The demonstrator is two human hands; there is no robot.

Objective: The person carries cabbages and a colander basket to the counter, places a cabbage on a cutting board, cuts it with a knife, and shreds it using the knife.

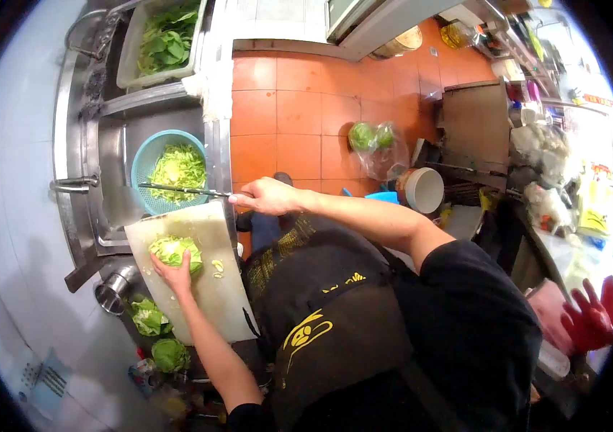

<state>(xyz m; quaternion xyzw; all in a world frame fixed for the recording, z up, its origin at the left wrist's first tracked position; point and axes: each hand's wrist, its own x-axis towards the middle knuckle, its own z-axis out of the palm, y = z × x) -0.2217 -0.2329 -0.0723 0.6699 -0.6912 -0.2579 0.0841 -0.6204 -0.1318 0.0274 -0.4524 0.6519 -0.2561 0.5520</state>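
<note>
LH (173, 276) on cabbage (175, 249); RH (269, 196) w/ knife (190, 191), apart fr. cabbage.
LH nearer: fingers spread round cabbage, grasping it on board (214, 299); shape roundish, no clear long axis. Cabbage lies fwd-L of RH fingers. RH fingers clenched on knife, arm extended; knife's long axis runs fwd fr. them, over colander (138, 167), R of LH fingers. RH palm hidden.

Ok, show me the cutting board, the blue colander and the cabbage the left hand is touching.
Cutting board (213, 306): head view, bare lower part.
Blue colander (144, 161): head view, inner wall.
Cabbage (174, 248): head view, on its leaves.
</note>
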